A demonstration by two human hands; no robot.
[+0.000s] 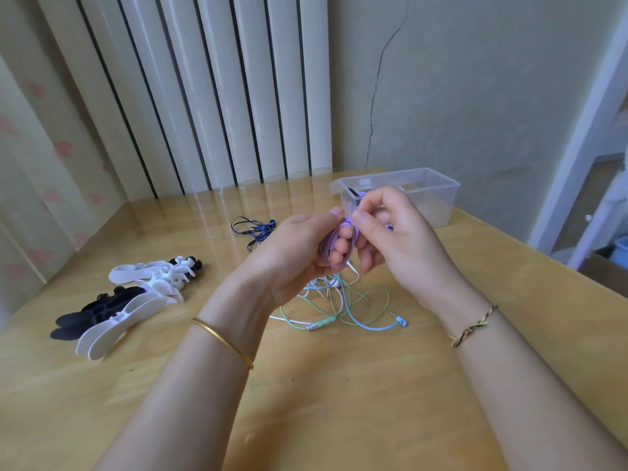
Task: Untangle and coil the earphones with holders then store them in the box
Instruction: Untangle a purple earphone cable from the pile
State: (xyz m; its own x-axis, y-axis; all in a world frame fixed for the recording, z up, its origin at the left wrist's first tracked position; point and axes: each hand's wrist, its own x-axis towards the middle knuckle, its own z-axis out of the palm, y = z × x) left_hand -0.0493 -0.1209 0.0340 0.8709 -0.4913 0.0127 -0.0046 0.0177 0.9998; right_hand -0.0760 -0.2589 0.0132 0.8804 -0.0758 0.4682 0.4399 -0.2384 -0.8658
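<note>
Roughly, the job looks early to midway — the lilac rubbery earphone cord (331, 244) is wound in loops round the curled fingers of the left hand (299, 253), held above the middle of the glossy yellow wooden bench (339, 385), while the right hand (390, 232) pinches a strand of it between thumb and forefinger at the top of the coil. No holder is on it yet. Left to do, by my reading: a tangle of mint-green, pale-blue and white earphone cables (343, 307) lies on the bench right under the hands, and a navy-blue earphone set (253, 229) sits loose further back. The pile of white and black flat winged plastic holders (136, 300) waits at the left, well apart from the hands. The clear rectangular plastic box (428, 195) stands open at the back right, just behind the right hand; something dark shows through its wall, though what it is I cannot tell. For room — the bench's right edge runs slanting close by the box, so a reach there has little margin on that side, whereas the near bench between the forearms lies open for laying a coil down
</note>
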